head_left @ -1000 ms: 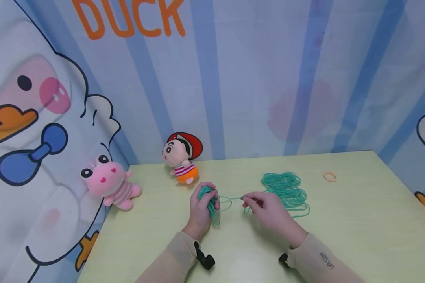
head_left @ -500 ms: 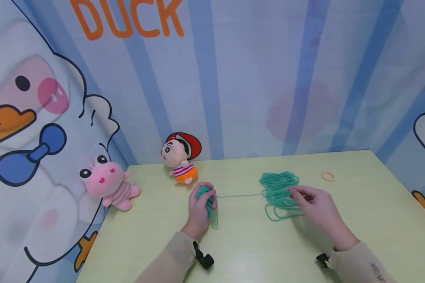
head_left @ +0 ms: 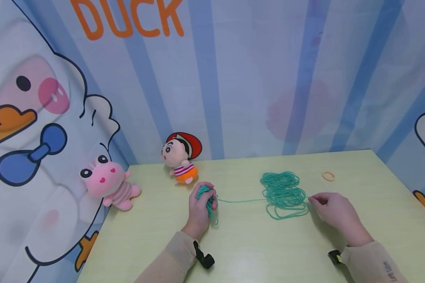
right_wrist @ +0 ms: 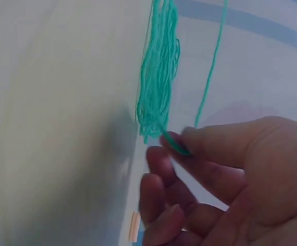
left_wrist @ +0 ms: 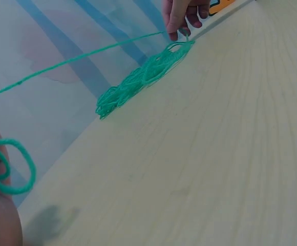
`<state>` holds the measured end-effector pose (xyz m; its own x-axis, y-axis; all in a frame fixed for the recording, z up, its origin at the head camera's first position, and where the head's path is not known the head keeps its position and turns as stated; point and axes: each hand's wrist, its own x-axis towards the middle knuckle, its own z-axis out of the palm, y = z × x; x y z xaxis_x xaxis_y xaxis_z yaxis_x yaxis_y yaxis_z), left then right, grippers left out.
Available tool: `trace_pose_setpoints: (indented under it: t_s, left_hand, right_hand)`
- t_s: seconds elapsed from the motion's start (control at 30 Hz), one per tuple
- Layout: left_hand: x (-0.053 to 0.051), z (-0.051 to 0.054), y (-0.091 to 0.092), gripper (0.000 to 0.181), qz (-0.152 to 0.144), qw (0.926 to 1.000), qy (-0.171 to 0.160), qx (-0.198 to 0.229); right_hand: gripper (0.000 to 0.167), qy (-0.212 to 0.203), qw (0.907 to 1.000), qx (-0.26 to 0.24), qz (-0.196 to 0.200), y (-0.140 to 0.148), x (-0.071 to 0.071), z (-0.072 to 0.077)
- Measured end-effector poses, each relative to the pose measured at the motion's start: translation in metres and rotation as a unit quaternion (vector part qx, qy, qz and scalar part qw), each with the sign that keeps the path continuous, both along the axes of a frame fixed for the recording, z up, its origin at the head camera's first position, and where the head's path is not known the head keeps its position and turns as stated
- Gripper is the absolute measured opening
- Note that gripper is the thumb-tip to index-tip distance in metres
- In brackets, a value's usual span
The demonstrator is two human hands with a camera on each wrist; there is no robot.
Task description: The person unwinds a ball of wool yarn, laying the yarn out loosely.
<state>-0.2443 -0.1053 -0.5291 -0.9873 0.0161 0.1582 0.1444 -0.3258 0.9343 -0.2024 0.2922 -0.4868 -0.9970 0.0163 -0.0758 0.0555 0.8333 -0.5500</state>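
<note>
My left hand (head_left: 197,210) grips a bundle of green yarn (head_left: 204,192), and one loose loop (left_wrist: 32,171) sticks out of it in the left wrist view. From that bundle a single strand (head_left: 241,201) runs right, over the loose pile of green yarn (head_left: 283,190) on the table, to my right hand (head_left: 336,212). There the thumb and index finger pinch the strand, seen close in the right wrist view, where the yarn (right_wrist: 176,146) bends between the fingertips. The right hand is just right of the pile, its other fingers curled loosely.
An orange ring-shaped band (head_left: 328,176) lies behind the right hand. A doll with a red cap (head_left: 184,161) stands at the table's back edge, and a pink plush toy (head_left: 111,182) sits at the left edge. Behind the table (head_left: 248,243) hangs a striped cloth backdrop (head_left: 248,78).
The right hand has moved right from between the left hand and the pile to the pile's far side, drawing the strand out straight. The left hand has stayed nearly still with its bundle.
</note>
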Motion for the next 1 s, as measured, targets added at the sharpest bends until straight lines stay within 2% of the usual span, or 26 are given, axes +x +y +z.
trace_pose_setpoints:
  t_s: [0.13,0.2,0.33,0.4,0.47,0.57,0.67,0.8,1.0]
  left_hand:
    - [0.0,0.001,0.0,0.028,-0.002,1.0,-0.005,-0.003]
    - [0.001,0.002,0.0,0.027,-0.004,0.9999,-0.009,-0.003]
    - [0.001,0.002,0.0,0.024,-0.005,0.9998,-0.016,-0.006]
    - [0.001,0.002,0.0,0.025,-0.006,0.9998,-0.017,-0.006]
    - [0.001,0.002,0.0,0.025,-0.009,0.9998,-0.016,-0.004]
    - [0.0,0.002,0.0,0.021,-0.011,0.9998,-0.016,-0.002]
    - [0.0,0.002,0.001,0.017,-0.013,0.9998,-0.015,-0.008]
    - [0.0,0.001,0.0,0.019,-0.016,0.9996,-0.01,-0.019]
    - [0.001,0.001,-0.001,0.024,-0.017,0.9996,-0.002,-0.024]
  right_hand:
    - [0.044,-0.027,0.9989,0.036,0.015,-0.004,-0.001,0.001]
    - [0.047,-0.013,0.9984,0.053,0.015,-0.012,0.001,0.003]
    - [0.047,0.076,0.995,0.061,0.019,-0.045,0.007,0.005]
    - [0.041,0.117,0.9917,0.037,0.039,-0.069,0.008,0.006]
    - [0.038,0.135,0.988,0.002,0.075,-0.095,0.008,0.007]
    - [0.039,0.113,0.9831,-0.058,0.131,-0.134,0.006,0.006]
    - [0.044,0.08,0.9777,-0.1,0.167,-0.168,0.003,0.004]
    - [0.046,0.057,0.973,-0.127,0.184,-0.2,-0.004,0.002]
    - [0.022,0.069,0.9736,-0.123,0.179,-0.219,-0.008,0.001]
